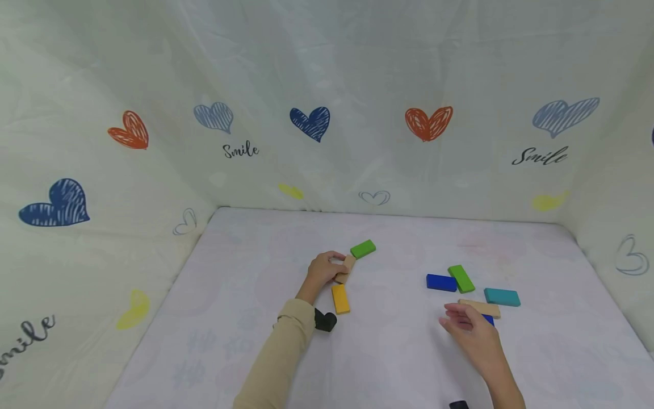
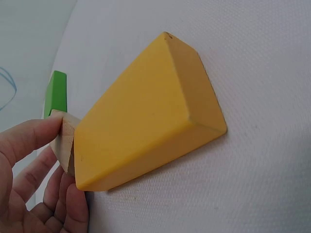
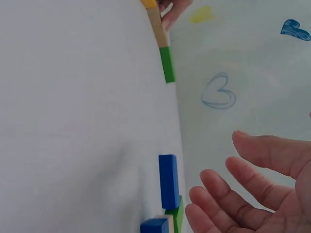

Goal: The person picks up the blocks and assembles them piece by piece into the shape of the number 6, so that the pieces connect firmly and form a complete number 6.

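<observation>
My left hand point(image 1: 323, 269) pinches a plain wooden block point(image 1: 346, 269) between thumb and fingers, down at the table surface. That block lies between a green block point(image 1: 363, 249) beyond it and a yellow block point(image 1: 340, 299) nearer to me, the three forming a bent row. In the left wrist view the yellow block point(image 2: 141, 116) looms large and hides part of the wooden one point(image 2: 64, 141). Over on the right, my right hand point(image 1: 472, 335) holds nothing, its fingers loosely bent, beside a second wooden block point(image 1: 480, 308) and a partly covered blue block point(image 1: 488, 320).
Around the right hand also lie another blue block point(image 1: 441, 282), a green block point(image 1: 461, 278) touching it and a teal block point(image 1: 502, 296). A white cloth wall printed with hearts rises behind the table point(image 1: 245, 250) and at both sides.
</observation>
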Motion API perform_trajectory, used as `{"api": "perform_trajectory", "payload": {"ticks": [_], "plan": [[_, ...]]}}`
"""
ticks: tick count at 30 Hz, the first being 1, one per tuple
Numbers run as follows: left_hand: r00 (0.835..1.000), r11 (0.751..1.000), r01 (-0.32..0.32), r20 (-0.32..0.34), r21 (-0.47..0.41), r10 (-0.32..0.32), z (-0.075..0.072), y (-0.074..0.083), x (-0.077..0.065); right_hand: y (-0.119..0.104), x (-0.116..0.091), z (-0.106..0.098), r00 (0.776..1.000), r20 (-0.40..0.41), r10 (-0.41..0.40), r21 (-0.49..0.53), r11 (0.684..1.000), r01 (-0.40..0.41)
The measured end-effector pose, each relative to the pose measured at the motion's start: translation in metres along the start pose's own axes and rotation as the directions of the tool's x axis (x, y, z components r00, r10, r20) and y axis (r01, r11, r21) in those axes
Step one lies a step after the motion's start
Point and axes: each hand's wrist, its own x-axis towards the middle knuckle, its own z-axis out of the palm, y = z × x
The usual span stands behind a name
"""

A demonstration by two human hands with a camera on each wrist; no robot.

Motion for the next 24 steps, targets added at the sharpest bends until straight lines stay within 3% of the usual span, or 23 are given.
{"api": "perform_trajectory", "payload": {"ticks": [12, 18, 24], "plan": [[1.0, 1.0, -0.008, 0.002, 0.005, 0.008, -0.002, 0.001, -0.001, 0.035, 0.006, -0.01, 0.982, -0.061, 0.178, -0.02, 0.983, -0.18], [1.0, 1.0, -0.013, -0.004, 0.005, 0.013, -0.002, 0.001, -0.002, 0.043, 0.013, -0.011, 0.983, -0.102, 0.155, -0.103, 0.981, -0.165], [1.0, 1.0, -0.023, 0.002, 0.001, 0.023, -0.002, 0.001, -0.002, 0.047, 0.02, -0.018, 0.99, -0.069, 0.119, -0.184, 0.974, -0.13]]}}
